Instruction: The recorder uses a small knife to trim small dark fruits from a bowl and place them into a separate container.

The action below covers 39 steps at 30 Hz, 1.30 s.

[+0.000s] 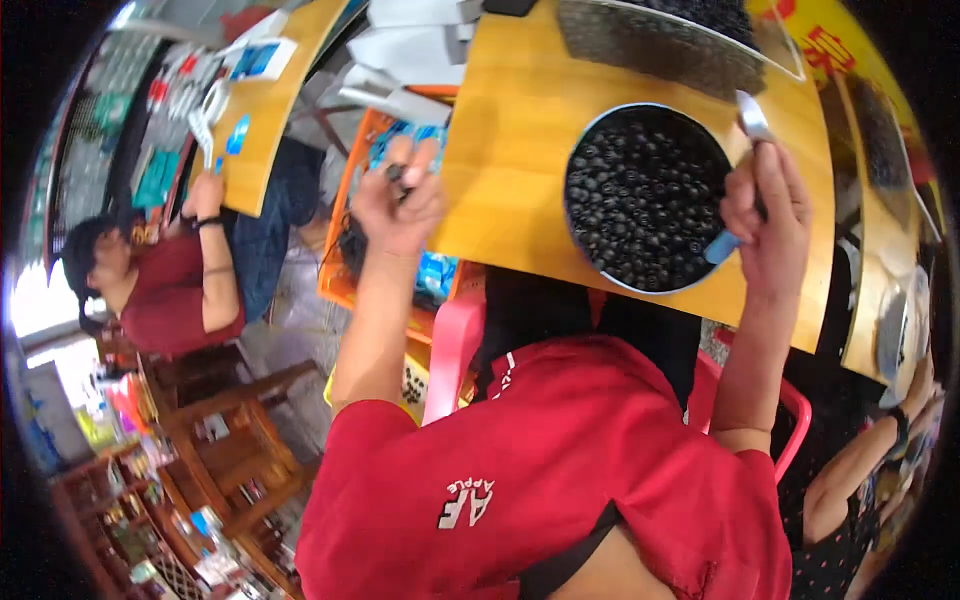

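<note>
My left hand (400, 205) is raised beside the table's left edge, its fingers curled around a small dark round piece (397, 173) like a nut or berry. In my right hand (768, 200), at the pan's right side, is a small knife-like tool with a blue handle (721, 247) and a shiny metal end (751, 113) pointing away from me. A round pan (650, 291) with a pale rim sits at the table's near edge, filled with many dark, shiny round pieces (645, 195) of the same look.
Across the wooden table (500, 150) stands a clear-sided box (670, 45) of dark contents. An orange crate (340, 295) with blue packets is left of the table. A pink chair (455, 350) is beneath me. One person (180, 285) works at left; another person's arm (850, 470) shows at right.
</note>
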### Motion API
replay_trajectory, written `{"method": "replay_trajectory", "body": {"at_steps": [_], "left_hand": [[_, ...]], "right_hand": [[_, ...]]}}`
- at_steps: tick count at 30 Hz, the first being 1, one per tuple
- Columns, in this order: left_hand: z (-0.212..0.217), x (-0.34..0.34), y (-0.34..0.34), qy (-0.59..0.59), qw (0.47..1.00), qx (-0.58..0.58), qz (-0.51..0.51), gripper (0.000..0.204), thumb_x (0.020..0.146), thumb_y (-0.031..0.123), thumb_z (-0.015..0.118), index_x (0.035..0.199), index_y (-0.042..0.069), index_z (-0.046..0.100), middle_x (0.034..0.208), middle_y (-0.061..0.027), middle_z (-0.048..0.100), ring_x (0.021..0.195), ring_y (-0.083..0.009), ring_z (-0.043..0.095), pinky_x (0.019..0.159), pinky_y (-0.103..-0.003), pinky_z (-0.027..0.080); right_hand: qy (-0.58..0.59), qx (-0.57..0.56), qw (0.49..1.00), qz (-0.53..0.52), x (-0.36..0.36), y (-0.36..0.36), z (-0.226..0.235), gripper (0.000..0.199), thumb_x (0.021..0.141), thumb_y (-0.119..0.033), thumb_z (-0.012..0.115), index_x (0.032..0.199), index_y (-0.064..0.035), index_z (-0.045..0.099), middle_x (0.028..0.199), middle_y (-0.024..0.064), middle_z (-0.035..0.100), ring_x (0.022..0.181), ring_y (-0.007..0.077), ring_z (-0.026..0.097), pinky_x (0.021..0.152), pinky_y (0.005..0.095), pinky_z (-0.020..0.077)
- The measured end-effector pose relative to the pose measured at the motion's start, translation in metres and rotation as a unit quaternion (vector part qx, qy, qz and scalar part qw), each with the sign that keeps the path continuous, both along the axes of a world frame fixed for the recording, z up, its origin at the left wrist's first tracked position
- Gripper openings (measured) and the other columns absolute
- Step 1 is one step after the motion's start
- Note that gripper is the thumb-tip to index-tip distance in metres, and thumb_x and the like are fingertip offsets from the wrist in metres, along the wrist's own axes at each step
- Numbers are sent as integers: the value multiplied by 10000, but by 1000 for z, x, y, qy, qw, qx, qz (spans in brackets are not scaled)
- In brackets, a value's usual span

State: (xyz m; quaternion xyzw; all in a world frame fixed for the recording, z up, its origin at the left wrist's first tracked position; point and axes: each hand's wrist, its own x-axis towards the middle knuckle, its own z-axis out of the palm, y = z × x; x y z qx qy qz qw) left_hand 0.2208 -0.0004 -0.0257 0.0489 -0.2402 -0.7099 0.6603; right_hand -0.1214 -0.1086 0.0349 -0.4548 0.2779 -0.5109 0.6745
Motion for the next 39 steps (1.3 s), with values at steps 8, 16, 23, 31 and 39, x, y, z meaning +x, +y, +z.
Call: {"method": "replay_trajectory", "body": {"at_steps": [8, 16, 23, 31, 39], "left_hand": [[-75, 146, 234, -212, 852, 338, 338, 408, 919, 425, 481, 744, 60, 534, 733, -56, 493, 487, -113, 397, 408, -219, 295], [-173, 146, 390, -305, 534, 670, 415, 724, 852, 562, 500, 1392, 98, 366, 1406, -140, 394, 1302, -280, 333, 1070, -397, 223], [-139, 112, 208, -470, 542, 466, 518, 354, 891, 333, 577, 1063, 23, 589, 949, -57, 602, 864, -155, 573, 753, -256, 447], [58, -82, -21, -698, 698, -78, 142, 194, 880, 50, 556, 1057, -13, 604, 957, -96, 633, 797, -158, 617, 721, -262, 495], [39, -158, -88, -899, 318, -289, 85, 132, 709, 9, 601, 839, 15, 580, 866, -158, 572, 740, -351, 613, 650, -430, 504]], "right_hand": [[-12, 7, 1000, 18, -1, -9, -5, 297, 976, -154, 439, 1204, 18, 521, 648, -5, 445, 441, 6, 264, 381, 150, 223], [22, 6, 1000, 17, -1, -9, -12, 265, 958, -166, 484, 1160, -3, 539, 651, -1, 480, 446, 20, 322, 387, 162, 238], [21, 11, 1000, 3, 2, -7, -10, 277, 974, -135, 438, 1200, -4, 529, 662, 0, 468, 445, 12, 270, 383, 153, 230], [-2, 6, 999, -33, -15, -7, -15, 256, 962, -149, 476, 1161, -14, 563, 656, 12, 498, 445, 15, 292, 384, 156, 242], [12, 18, 999, -39, -13, 0, -12, 248, 958, -164, 489, 1135, -20, 584, 629, 12, 518, 424, 9, 302, 369, 160, 221]]}}
